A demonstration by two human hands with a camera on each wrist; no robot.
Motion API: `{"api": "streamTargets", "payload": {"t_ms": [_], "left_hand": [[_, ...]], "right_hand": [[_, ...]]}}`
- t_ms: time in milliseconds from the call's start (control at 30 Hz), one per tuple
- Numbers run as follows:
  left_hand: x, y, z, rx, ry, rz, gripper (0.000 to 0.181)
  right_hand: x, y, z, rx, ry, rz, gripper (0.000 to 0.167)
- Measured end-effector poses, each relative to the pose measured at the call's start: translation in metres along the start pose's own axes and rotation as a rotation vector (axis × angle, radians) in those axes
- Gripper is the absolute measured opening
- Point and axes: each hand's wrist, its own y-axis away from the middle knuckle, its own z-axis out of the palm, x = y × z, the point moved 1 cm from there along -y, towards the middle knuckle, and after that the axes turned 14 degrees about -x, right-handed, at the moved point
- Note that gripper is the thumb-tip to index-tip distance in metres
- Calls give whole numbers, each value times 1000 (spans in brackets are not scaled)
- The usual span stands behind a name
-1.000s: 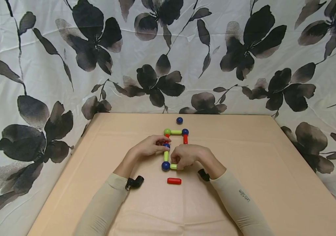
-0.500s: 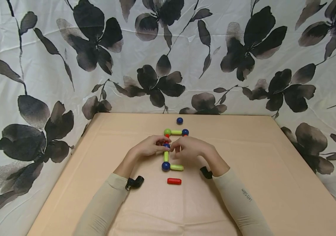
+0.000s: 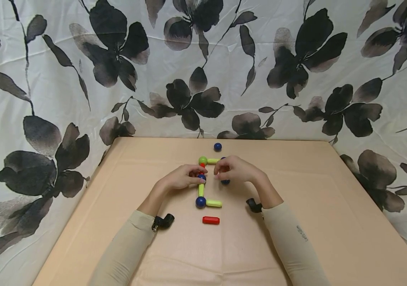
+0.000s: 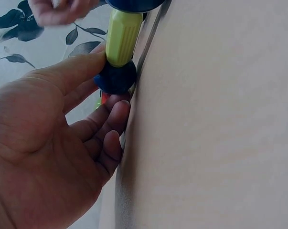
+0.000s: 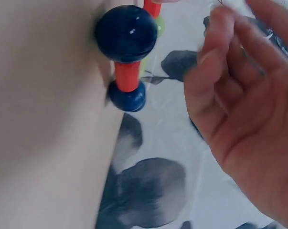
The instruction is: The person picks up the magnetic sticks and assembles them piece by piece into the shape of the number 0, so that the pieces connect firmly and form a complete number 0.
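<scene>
My left hand (image 3: 182, 177) holds the middle blue ball (image 4: 116, 78) of a chain of rods and balls; its thumb and fingers are round the ball. A yellow-green rod (image 3: 201, 190) runs from there to a near blue ball (image 3: 200, 202), from which another yellow-green rod (image 3: 214, 203) points right. At the far end, a green ball (image 3: 202, 160) joins a yellow-green rod (image 3: 213, 161). My right hand (image 3: 237, 169) hovers over the chain's right side, fingers loosely bent, holding nothing. Beside it stand a blue ball (image 5: 127, 33), a red rod (image 5: 127, 76) and a farther blue ball (image 5: 128, 98).
A loose red rod (image 3: 211, 220) lies nearer the person than the chain. Another loose blue ball (image 3: 218, 147) rests near the far edge of the tan table (image 3: 318, 222). Behind the table hangs a white cloth (image 3: 239, 115) with dark flowers.
My right hand has left the near yellow-green rod and moved away from the person and to the right, over the red rod's side. The left hand keeps its place on the middle ball.
</scene>
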Motion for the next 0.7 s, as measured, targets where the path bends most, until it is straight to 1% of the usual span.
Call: {"api": "streamTargets", "payload": {"t_ms": [67, 100, 133, 167, 200, 233, 300, 400, 467, 500, 567, 633, 700], "left_hand": [[0, 0, 0, 3, -7, 1, 39], [0, 0, 0, 5, -13, 4, 38], [1, 0, 0, 7, -16, 6, 38], [1, 0, 1, 6, -18, 6, 38], [1, 0, 1, 5, -20, 4, 38], [1, 0, 0, 3, -22, 8, 37], [1, 0, -1, -2, -15, 10, 37], [-1, 1, -1, -11, 0, 4, 38], [-2, 1, 0, -13, 7, -2, 40], [-2, 1, 0, -12, 9, -2, 40], [-3, 0, 0, -10, 2, 3, 41], [-2, -1, 0, -8, -4, 7, 41], [-1, -1, 0, -6, -14, 8, 41]], "right_hand": [[-7, 2, 5, -130, 6, -10, 14], [-11, 2, 7, -178, 15, -18, 15], [-15, 2, 8, -205, 32, -25, 17], [-18, 2, 8, -208, 40, -29, 18], [-18, 1, 8, -183, 48, -37, 20], [-17, -1, 5, -129, 58, -36, 20], [-10, -8, -3, 18, 68, -21, 19], [9, -23, -16, 240, 52, 36, 23], [21, -34, -23, 327, 38, 97, 32], [26, -40, -27, 349, 43, 129, 38], [36, -50, -32, 351, 95, 192, 48], [44, -59, -35, 321, 162, 258, 56], [51, -67, -36, 288, 222, 310, 59]]}}
